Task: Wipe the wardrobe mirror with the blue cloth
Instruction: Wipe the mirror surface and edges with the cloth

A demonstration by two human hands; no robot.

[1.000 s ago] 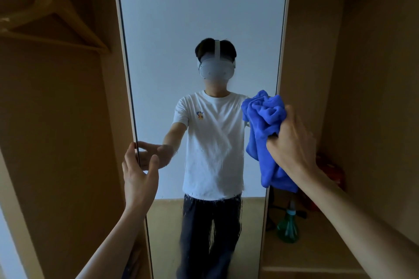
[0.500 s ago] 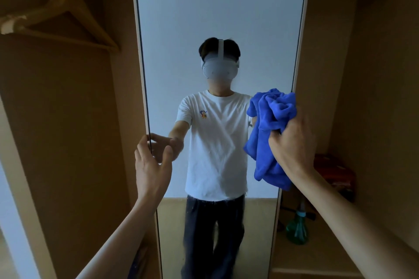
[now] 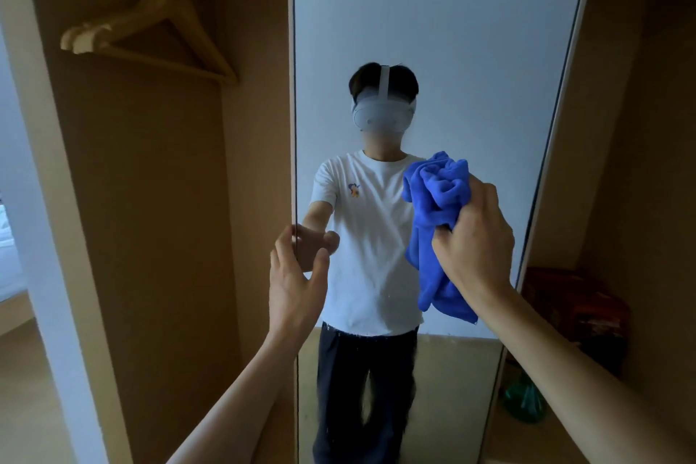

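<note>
- Right hand (image 3: 474, 237) is clenched around the blue cloth (image 3: 433, 207), which is bunched into a wad with a tail hanging below the fist.
- The cloth is at mid-height on the wardrobe mirror (image 3: 433, 30), towards its right edge. Whether it's pressing on the glass, I can't tell.
- Left hand (image 3: 293, 282) is at the mirror's left edge, fingers loose and spread, gripping nothing (contact with the frame is unclear).
- To wipe well, I'd flatten that wad into a broad pad and run overlapping passes edge to edge, bracing the frame with the free hand.
- Specks low on the glass look like spray, so that strip needs attention.
- Wooden hangers (image 3: 150, 34) hang beyond the upper left corner, well apart from the glass.
- A red box (image 3: 576, 313) and a green bottle (image 3: 523, 399) sit beyond the lower right edge. A wide sweep there could knock the bottle.
</note>
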